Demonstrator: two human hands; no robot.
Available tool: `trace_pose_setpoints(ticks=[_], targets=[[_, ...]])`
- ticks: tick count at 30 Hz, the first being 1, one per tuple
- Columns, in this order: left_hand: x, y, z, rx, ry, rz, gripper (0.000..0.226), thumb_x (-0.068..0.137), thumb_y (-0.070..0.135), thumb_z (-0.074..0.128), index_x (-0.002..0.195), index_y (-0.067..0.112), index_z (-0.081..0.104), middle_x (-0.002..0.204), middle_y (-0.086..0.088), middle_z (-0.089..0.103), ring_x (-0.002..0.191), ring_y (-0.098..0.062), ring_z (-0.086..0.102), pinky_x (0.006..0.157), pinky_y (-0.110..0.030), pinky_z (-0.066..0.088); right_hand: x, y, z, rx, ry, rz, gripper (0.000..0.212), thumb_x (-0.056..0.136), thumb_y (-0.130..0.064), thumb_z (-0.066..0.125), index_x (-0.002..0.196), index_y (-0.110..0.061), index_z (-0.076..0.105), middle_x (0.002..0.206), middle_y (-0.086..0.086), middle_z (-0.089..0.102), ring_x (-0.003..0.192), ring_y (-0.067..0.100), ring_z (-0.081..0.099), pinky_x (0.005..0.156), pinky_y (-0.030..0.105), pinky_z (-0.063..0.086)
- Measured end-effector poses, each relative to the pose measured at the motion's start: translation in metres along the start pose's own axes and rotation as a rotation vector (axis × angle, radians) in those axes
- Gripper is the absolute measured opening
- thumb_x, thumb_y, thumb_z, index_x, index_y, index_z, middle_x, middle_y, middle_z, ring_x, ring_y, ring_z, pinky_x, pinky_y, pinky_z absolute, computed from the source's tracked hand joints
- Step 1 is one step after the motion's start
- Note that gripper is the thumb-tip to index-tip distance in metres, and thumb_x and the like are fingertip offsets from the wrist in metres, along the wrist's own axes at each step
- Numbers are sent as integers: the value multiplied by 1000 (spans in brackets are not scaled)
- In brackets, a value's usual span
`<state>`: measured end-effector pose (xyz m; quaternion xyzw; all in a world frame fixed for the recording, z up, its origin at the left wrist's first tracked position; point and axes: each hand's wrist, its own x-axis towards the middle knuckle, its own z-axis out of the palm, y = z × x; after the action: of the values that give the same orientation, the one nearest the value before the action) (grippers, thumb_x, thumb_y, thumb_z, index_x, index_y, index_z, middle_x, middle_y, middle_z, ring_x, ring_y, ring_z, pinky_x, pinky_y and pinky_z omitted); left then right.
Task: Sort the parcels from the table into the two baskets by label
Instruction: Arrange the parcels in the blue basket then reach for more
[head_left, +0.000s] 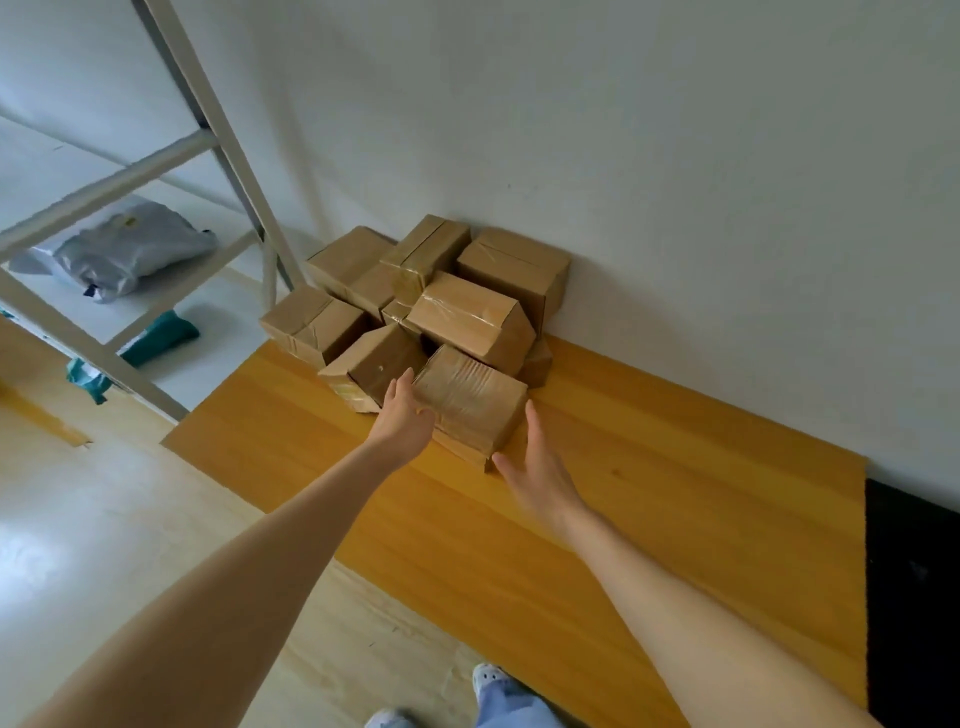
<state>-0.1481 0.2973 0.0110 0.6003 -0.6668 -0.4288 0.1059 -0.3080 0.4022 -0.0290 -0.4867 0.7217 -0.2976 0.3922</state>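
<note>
- Firstly, what lies left of the left hand (402, 421)?
- A rack (228, 150) with a grey bag (130, 249) lying in it, well apart from the hand. Neither appears to belong to the sort.
- State of that hand?
- Wide: fingers straight, laid at the left face of the front parcel (470, 402). No label shows on it.
- Why that parcel?
- It sits nearest, between both hands, at the front of the pile (467, 312), which is stacked beyond the fingertips against the wall (675, 208). Taking it probably disturbs the pile least.
- And the right hand (535, 473)?
- Wide too, fingers spread just beside the parcel's right corner; contact cannot be confirmed. The pairing suggests a two-sided clamp, suited to a smooth taped parcel.
- Right of that hand?
- Table (649, 467) only. Baskets are not in view.
</note>
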Motion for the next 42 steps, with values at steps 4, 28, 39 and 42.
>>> trace_pose_setpoints(ticks=[4, 28, 39, 42], targets=[[18, -4, -3, -25, -33, -16, 63, 101, 19, 40, 155, 15, 7, 158, -8, 25, 137, -27, 36, 101, -36, 39, 1, -10, 14, 75, 86, 60, 78, 99, -35, 50, 155, -22, -2, 162, -3, 7, 148, 17, 14, 115, 34, 22], [-9, -10, -67, -353, -264, 178, 44, 103, 40, 38, 141, 19, 44, 116, 2, 55, 110, -23, 54, 101, -42, 46, -43, -95, 47, 302, 690, 141, 48, 97, -18, 57, 139, -11, 36, 137, 2, 49, 126, 16, 48, 95, 22, 41], [-35, -20, -90, -392, -283, 249, 43, 104, 34, 37, 143, 17, 44, 133, -2, 51, 123, -20, 47, 103, -34, 39, -80, -112, 55, 168, 671, 75, 69, 86, -16, 72, 145, -17, 37, 141, -1, 48, 131, 15, 43, 101, 24, 37], [-42, -19, -94, -406, -294, 265, 41, 104, 35, 39, 141, 18, 45, 130, -1, 52, 121, -20, 48, 99, -32, 39, -83, -113, 55, 169, 694, 72, 66, 87, -19, 71, 145, -16, 38, 140, 1, 50, 131, 17, 45, 105, 29, 39]])
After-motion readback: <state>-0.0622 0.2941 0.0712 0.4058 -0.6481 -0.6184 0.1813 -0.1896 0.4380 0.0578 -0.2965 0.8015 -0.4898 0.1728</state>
